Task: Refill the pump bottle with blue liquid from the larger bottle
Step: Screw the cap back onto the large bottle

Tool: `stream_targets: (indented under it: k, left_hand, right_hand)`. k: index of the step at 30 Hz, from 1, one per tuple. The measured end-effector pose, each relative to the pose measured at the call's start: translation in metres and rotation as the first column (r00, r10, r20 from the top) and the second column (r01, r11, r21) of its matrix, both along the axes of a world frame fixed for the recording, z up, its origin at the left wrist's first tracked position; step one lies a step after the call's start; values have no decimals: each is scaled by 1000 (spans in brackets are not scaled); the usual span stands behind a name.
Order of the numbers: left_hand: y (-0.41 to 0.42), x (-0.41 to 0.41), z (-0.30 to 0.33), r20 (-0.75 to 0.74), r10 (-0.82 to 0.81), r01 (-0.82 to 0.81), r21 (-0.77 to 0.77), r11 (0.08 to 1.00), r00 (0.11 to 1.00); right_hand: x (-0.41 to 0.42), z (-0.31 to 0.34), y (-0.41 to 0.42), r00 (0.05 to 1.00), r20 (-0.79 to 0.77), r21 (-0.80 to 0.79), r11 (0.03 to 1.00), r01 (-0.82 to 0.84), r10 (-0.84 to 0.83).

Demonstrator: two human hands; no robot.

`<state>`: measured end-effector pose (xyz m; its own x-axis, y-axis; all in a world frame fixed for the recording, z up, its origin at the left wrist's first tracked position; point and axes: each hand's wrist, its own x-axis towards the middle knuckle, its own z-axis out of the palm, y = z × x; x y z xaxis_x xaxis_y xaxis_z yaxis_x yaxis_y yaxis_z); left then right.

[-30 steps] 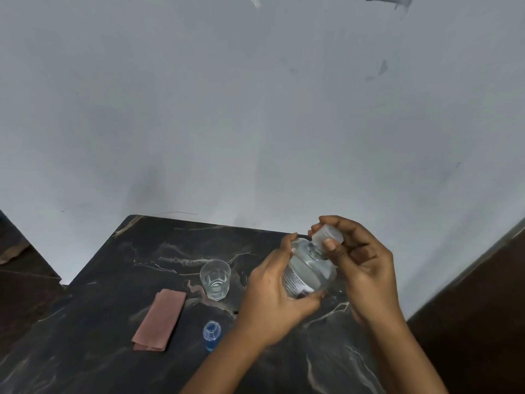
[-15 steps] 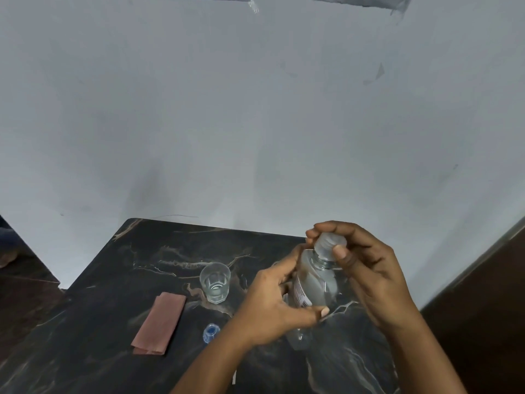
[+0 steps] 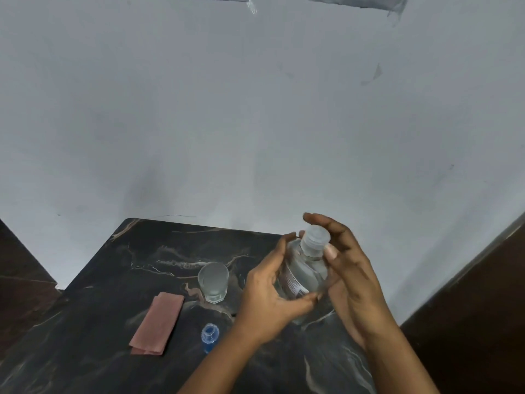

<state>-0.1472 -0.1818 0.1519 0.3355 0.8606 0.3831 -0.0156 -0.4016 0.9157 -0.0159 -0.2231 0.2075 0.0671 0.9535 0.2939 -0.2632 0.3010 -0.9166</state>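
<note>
- Hands working at a clear bottle (image 3: pixel 305 275), tilted, above the dark marble worktop (image 3: pixel 119 268)
- left hand (image 3: pixel 270 297) is gripping its body
- right hand (image 3: pixel 345 268) is curling around the cap (image 3: pixel 314 240)
- small blue bottle (image 3: pixel 209 336) is standing open near a glass (image 3: pixel 213 281) and a folded pink cloth (image 3: pixel 157 322)

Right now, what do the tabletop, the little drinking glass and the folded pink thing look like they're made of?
The tabletop looks like polished dark marble or a marble-look laminate: pale and rust veins, slight sheen. The drinking glass seems clear glass, with a see-through wall and a thick faceted base, though hard plastic is possible. The folded pink cloth appears to be soft matte fabric or paper napkin; it lies flat with layered edges.
</note>
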Motion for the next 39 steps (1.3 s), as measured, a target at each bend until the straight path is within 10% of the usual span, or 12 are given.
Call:
stream_targets:
  k: [15, 25, 32, 39]
  left_hand:
    - [4, -15, -13, 18, -21, 22, -16, 1000, 1000]
    - [-1, -2, -30, 27, 270, -271, 30, 962, 962]
    - [11, -17, -33, 27, 26, -23, -96, 995, 999]
    - [6, -8, -28, 52, -89, 94, -108, 990, 995]
  right_hand:
    - [-13, 9, 1, 982, 181, 6, 999, -51, 49]
    - [-48, -21, 12, 874, 123, 57, 883, 467, -470]
    - [-14, -10, 7, 966, 232, -43, 993, -111, 119]
    - [-17, -17, 9, 959, 233, 60, 986, 153, -163]
